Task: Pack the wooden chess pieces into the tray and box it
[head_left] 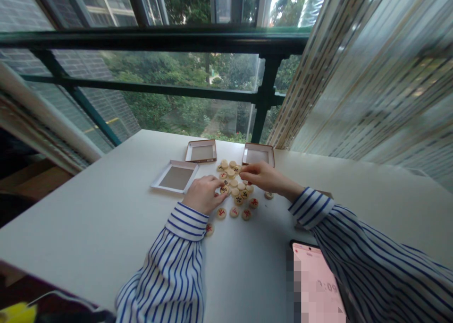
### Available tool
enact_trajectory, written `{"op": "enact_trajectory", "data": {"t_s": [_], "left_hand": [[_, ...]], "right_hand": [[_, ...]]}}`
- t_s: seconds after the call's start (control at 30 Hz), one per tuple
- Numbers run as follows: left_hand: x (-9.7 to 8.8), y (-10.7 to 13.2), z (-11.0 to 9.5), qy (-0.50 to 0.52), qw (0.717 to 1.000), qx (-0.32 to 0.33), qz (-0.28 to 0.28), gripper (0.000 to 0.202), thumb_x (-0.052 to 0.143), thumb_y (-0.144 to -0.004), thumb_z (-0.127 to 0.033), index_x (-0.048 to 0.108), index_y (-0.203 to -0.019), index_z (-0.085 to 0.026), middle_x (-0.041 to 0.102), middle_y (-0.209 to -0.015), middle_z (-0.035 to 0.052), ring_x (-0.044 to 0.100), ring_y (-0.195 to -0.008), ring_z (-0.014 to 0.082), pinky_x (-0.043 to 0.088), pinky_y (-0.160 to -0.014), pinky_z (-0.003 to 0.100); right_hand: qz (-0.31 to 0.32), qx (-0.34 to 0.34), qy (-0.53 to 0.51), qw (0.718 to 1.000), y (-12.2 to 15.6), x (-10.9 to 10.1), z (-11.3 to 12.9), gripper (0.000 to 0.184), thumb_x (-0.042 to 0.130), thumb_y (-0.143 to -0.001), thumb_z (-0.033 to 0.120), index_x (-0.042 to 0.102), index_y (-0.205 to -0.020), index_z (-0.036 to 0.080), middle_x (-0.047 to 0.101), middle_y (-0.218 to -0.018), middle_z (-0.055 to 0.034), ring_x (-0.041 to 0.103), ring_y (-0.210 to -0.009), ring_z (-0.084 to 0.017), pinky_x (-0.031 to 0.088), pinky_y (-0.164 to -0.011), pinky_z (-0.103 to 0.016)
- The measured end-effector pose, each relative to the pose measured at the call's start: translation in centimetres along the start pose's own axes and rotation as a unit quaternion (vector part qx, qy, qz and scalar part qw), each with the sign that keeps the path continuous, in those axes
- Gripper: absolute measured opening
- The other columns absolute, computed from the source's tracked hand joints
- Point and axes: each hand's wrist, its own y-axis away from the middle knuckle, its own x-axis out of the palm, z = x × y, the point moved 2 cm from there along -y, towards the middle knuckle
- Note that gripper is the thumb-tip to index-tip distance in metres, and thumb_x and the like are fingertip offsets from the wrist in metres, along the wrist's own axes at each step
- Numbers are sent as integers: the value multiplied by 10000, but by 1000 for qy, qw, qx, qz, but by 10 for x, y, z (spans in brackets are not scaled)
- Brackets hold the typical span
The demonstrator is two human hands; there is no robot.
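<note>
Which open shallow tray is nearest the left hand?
The leftmost tray, white-rimmed, beside the left hand; the back-left tray and back-right tray, both brown outside, sit farther off.

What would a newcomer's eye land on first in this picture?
Probably the cluster of round, pale pieces, some marked in red or black, near the middle of the white table, with the left hand and right hand on either side. After that, the blue-striped sleeves in the foreground and the phone with its pink screen at lower right, partly hidden by the right sleeve.
</note>
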Motion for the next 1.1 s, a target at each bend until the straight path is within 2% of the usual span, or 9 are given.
{"op": "enact_trajectory", "data": {"t_s": [0.27, 0.53, 0.67, 0.83, 0.97, 1.1], "left_hand": [[1, 2, -5, -33, 999, -16, 41, 222, 631, -708, -356, 682, -857, -200, 618, -900, 69, 569, -847, 215, 447, -768, 341], [3, 3, -9, -60, 994, -37, 80, 239, 627, -697, -385, 701, -840, -208, 593, -875, 91, 551, -861, 249, 437, -752, 365], [5, 3, -10, -63, 992, -44, 100, 257, 589, -716, -410, 705, -840, -217, 586, -866, 90, 544, -867, 251, 432, -739, 362], [6, 3, -10, -73, 990, -51, 112, 270, 562, -726, -426, 705, -827, -221, 582, -845, 85, 544, -861, 246, 424, -732, 353], [7, 3, -10, -72, 989, -54, 116, 280, 560, -727, -432, 703, -846, -222, 586, -848, 84, 547, -862, 249, 425, -731, 355], [8, 3, -9, -68, 989, -58, 116, 282, 566, -723, -433, 701, -847, -219, 592, -858, 86, 552, -870, 252, 428, -733, 355]], "right_hand": [[-19, -2, 140, 990, 7, -6, -2, 267, 488, -770, 323, 687, -825, 153, 645, -714, -22, 536, -616, -114, 322, -529, -207], [45, -7, 311, 949, 14, -9, -10, 227, 493, -773, 304, 683, -841, 200, 683, -818, -51, 588, -722, -160, 345, -570, -233], [63, 7, 335, 940, 16, -9, -15, 253, 494, -784, 355, 671, -899, 214, 679, -897, -57, 600, -795, -176, 368, -612, -237], [70, -15, 338, 938, 17, -6, -16, 280, 481, -789, 372, 638, -976, 235, 672, -949, -49, 600, -830, -186, 385, -642, -248], [73, -35, 341, 937, 18, -5, -13, 302, 507, -761, 341, 620, -1026, 251, 665, -976, -47, 598, -846, -195, 388, -650, -255], [74, -45, 343, 935, 20, -4, -9, 283, 511, -750, 316, 632, -999, 254, 665, -932, -48, 596, -799, -188, 376, -621, -252]]}}
